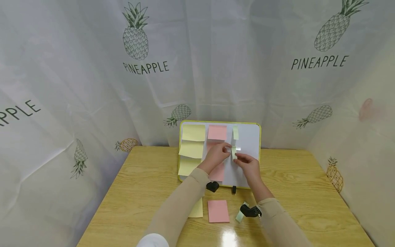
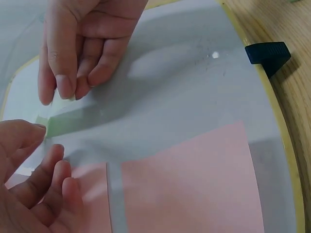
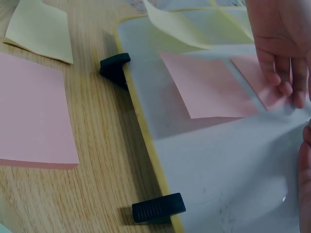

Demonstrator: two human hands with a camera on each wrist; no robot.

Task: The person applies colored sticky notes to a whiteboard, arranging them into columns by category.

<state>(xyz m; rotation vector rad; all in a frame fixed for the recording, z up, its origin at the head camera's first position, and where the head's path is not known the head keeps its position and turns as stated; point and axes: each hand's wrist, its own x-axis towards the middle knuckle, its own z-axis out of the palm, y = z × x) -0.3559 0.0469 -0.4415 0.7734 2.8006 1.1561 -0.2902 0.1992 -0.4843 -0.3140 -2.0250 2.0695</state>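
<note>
A narrow pale green sticky note (image 1: 234,153) lies against the whiteboard (image 1: 247,137), below another green sticky note (image 1: 235,132). My right hand (image 1: 249,166) pinches its lower end between thumb and fingers. At the note's upper end is my left hand (image 1: 218,153); in the left wrist view, one fingertip (image 2: 40,130) touches the green strip while the other fingers are loosely bent and apart from it. Pink sticky notes (image 1: 217,132) form a column left of the green ones, partly hidden by my left hand. Yellow sticky notes (image 1: 193,133) form the leftmost column.
On the wooden table (image 1: 284,178) in front of the board lie a pink sticky note pad (image 1: 218,211), a yellow pad (image 1: 196,209) partly under my left sleeve, and a green pad (image 1: 239,216). Black clips (image 3: 158,208) sit on the board's yellow edge. A pineapple-print curtain (image 1: 216,68) hangs behind.
</note>
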